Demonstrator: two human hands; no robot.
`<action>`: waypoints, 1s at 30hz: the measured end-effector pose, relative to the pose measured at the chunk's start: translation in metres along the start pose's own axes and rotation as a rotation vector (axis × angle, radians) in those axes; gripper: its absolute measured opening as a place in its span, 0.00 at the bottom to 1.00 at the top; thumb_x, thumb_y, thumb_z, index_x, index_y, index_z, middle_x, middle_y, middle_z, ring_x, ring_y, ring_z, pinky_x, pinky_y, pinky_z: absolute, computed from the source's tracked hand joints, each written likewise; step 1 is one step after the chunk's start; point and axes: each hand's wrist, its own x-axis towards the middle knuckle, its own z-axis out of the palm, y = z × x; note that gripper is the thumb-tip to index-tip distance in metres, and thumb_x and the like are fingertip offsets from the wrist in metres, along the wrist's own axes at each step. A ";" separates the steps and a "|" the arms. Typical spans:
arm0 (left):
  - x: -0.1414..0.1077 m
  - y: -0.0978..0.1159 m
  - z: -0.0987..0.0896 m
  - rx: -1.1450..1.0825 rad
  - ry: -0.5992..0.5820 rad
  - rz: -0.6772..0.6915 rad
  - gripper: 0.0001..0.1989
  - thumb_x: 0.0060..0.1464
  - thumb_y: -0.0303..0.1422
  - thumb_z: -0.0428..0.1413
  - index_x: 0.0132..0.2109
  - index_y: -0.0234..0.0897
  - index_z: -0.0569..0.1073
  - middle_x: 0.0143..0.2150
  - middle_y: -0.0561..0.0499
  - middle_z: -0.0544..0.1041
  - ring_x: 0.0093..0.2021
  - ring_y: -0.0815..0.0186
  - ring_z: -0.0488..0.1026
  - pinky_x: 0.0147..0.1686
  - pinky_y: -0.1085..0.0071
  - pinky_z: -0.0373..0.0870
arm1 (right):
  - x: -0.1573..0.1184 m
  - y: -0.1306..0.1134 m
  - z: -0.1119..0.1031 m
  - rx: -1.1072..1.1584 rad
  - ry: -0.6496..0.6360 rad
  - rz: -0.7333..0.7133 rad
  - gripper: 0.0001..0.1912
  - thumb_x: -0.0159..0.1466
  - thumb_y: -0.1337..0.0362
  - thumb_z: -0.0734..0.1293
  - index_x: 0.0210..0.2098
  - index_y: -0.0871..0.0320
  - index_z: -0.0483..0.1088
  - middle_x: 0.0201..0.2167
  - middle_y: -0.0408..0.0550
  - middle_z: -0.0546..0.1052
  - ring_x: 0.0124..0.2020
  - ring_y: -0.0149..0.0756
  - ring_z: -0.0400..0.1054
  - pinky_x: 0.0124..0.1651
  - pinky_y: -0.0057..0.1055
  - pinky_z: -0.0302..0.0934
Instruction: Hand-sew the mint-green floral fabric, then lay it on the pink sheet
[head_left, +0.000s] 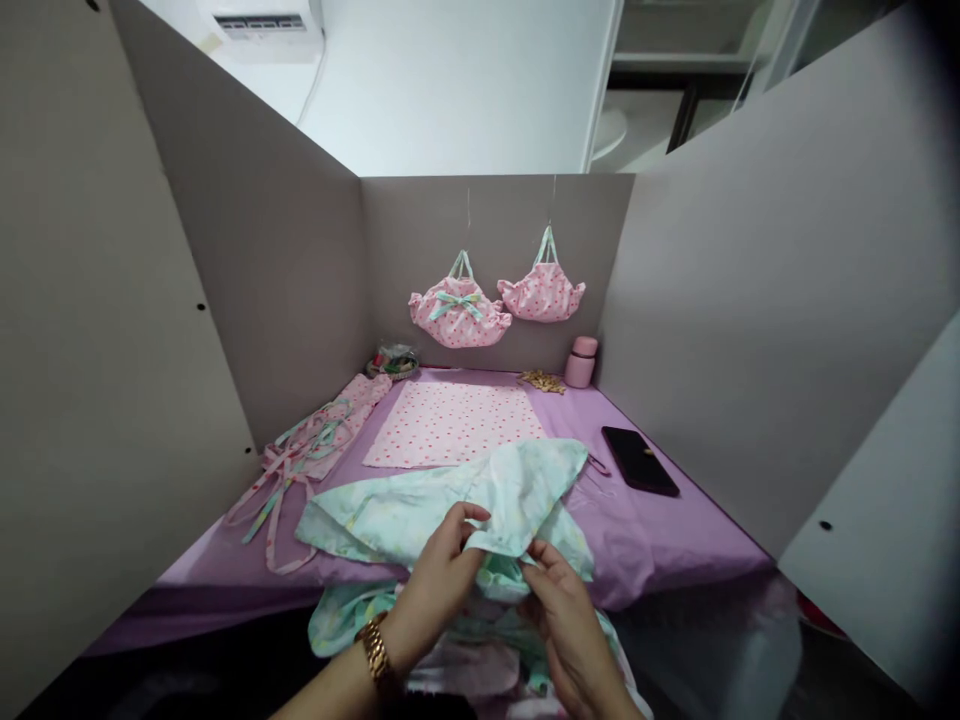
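Observation:
A mint-green patterned cloth [420, 505] lies over the front of the table and hangs past its edge. My left hand [450, 560] wears a gold watch [374, 648] at the wrist and pinches a fold of this cloth. Close beside it on the right, my right hand [556, 595] grips the cloth's edge between thumb and fingers. More green and pink fabric [469, 668] is bunched below both hands. Just behind the green cloth, a flat pink dotted cloth [457, 422] is spread out.
Pink and green strips [300, 460] lie at the left. A black phone [640, 461], scissors [598, 465], a pink bottle [581, 362] and a small golden pile [543, 381] are at the right. Two pink garments [461, 315] hang at the back. Grey panels [750, 300] enclose the purple-covered table [675, 540].

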 end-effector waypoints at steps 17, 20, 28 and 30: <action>0.004 0.015 -0.014 0.500 0.107 0.185 0.11 0.42 0.20 0.47 0.32 0.36 0.70 0.28 0.51 0.71 0.32 0.62 0.67 0.33 0.70 0.57 | 0.007 -0.001 0.002 0.042 -0.126 -0.008 0.19 0.44 0.66 0.75 0.37 0.61 0.73 0.32 0.50 0.79 0.30 0.41 0.73 0.30 0.31 0.64; 0.001 0.041 -0.010 0.507 -0.011 0.236 0.07 0.47 0.25 0.50 0.33 0.36 0.71 0.32 0.50 0.73 0.35 0.62 0.69 0.35 0.71 0.62 | 0.007 -0.016 0.003 0.064 -0.110 -0.045 0.23 0.45 0.66 0.76 0.41 0.57 0.71 0.36 0.47 0.79 0.33 0.39 0.73 0.36 0.31 0.65; -0.002 0.029 -0.052 1.046 -0.039 0.263 0.49 0.27 0.30 0.66 0.61 0.38 0.59 0.64 0.34 0.55 0.62 0.39 0.51 0.54 0.47 0.54 | 0.028 -0.076 -0.011 0.124 -0.074 -0.023 0.14 0.48 0.63 0.71 0.35 0.58 0.73 0.26 0.48 0.80 0.32 0.46 0.75 0.37 0.40 0.66; 0.007 0.021 -0.076 1.085 -0.011 0.243 0.31 0.36 0.27 0.60 0.53 0.39 0.69 0.49 0.38 0.74 0.49 0.46 0.69 0.46 0.55 0.65 | 0.035 -0.092 -0.016 0.115 -0.085 -0.031 0.10 0.50 0.62 0.69 0.30 0.61 0.74 0.24 0.52 0.80 0.33 0.49 0.75 0.37 0.42 0.66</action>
